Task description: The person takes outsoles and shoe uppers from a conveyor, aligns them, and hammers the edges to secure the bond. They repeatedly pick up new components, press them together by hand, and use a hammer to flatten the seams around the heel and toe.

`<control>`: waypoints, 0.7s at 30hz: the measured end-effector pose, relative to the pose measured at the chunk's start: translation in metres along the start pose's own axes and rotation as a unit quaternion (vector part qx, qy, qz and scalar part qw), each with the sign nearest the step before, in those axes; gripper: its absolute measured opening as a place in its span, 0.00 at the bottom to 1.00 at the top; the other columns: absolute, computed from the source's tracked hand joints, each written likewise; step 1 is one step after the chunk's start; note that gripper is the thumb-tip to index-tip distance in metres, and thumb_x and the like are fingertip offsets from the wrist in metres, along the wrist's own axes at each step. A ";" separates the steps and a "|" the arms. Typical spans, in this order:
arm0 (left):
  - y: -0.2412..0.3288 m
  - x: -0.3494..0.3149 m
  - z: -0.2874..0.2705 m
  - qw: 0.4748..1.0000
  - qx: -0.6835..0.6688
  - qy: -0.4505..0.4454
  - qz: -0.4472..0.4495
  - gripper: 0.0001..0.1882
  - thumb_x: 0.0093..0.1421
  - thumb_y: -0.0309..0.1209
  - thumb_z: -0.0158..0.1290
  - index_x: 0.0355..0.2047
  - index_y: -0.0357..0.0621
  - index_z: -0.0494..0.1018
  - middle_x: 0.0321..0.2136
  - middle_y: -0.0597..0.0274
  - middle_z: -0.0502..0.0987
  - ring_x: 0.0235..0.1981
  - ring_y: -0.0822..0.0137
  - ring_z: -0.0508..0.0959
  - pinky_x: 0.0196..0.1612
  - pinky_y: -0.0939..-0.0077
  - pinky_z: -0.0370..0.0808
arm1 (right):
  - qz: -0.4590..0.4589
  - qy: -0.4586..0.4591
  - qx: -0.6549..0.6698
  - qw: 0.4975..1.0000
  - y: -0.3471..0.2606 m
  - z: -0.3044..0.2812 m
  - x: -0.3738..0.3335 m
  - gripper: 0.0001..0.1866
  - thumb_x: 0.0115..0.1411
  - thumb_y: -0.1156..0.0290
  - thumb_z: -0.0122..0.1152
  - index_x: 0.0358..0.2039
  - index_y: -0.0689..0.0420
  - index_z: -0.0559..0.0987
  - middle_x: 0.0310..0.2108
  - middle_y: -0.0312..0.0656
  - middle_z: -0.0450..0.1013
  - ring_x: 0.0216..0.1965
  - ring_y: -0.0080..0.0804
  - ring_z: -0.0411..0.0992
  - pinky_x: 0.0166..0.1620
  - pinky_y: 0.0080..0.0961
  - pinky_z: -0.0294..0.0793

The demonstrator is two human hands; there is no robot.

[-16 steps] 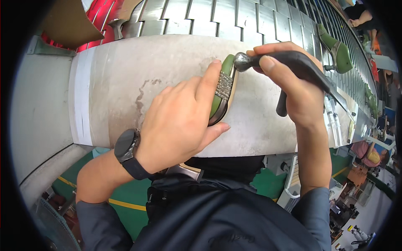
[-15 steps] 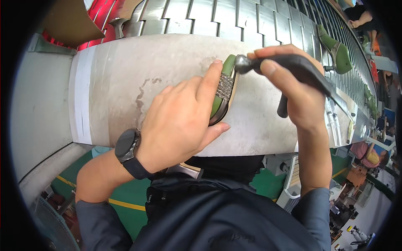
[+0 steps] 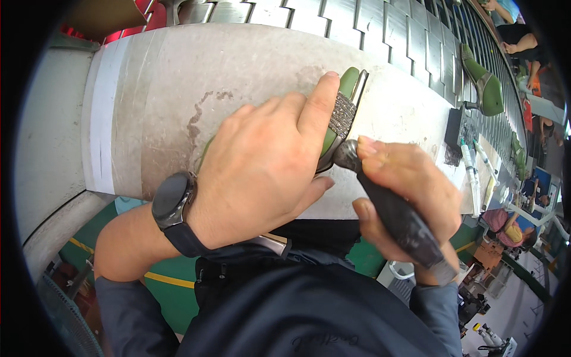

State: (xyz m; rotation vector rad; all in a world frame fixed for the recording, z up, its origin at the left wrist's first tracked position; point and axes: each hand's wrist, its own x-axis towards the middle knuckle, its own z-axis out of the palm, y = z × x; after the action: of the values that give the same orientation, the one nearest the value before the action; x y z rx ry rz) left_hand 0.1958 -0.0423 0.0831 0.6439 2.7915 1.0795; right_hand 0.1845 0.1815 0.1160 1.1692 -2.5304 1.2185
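A green shoe last [image 3: 351, 80] lies on its side on the pale work surface, wearing a sandal with a glittering stone-studded strap [image 3: 342, 116] and a shiny dark sole edge. My left hand [image 3: 262, 152] is wrapped over it, index finger along the strap side and thumb at the near edge. Most of the last is under this hand; a bit of green shows behind it. My right hand [image 3: 410, 196] grips a dark hammer [image 3: 395, 208], whose rounded metal face rests against or very near the sandal's edge, just below the strap.
Beyond the work surface [image 3: 262, 65] runs a metal slat conveyor [image 3: 375, 30], carrying another green last with a sandal [image 3: 489, 89]. Syringes [image 3: 470, 172] and a small black block [image 3: 455, 128] lie at the right end. Other people are at the far right.
The hammer's face has moved from the far end of the sandal down its edge to below the strap, and the hammer has turned. The last has tilted slightly; the head view has shifted.
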 end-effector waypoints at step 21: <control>-0.039 -0.031 -0.012 0.991 -0.134 0.025 -0.004 0.22 0.70 0.38 0.57 0.57 0.33 0.75 0.44 0.44 0.81 0.46 0.45 0.81 0.51 0.59 0.75 | -0.024 0.090 -0.065 0.994 -0.033 0.058 -0.027 0.18 0.47 0.81 0.76 0.39 0.68 0.82 0.36 0.50 0.81 0.39 0.47 0.82 0.45 0.35 0.86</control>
State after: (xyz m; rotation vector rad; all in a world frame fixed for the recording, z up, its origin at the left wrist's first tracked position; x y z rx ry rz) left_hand 0.2074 -0.0885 0.0644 0.5798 2.6156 1.4528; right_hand 0.2385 0.1439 0.0870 1.0349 -2.3956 1.0772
